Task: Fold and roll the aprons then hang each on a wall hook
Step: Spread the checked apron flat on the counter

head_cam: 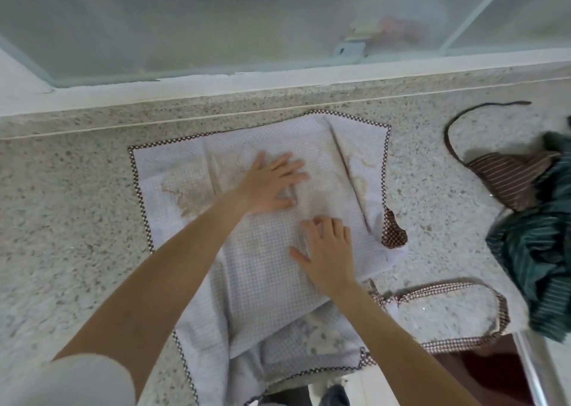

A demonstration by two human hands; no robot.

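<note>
On the speckled counter [77, 220], I am logging the checked apron [262, 251] as light, limp, crease-prone cloth, lying spread under my left hand [272, 183] and right hand [327, 251], both pressing flat with fingers spread, best gripped along its dark-trimmed edges.

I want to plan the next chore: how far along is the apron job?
Early. The checked apron lies partly folded on the counter, left hand and right hand pressing it flat; not rolled yet. The brown striped apron and green striped apron lie bunched, untouched. No hook in view.
</note>
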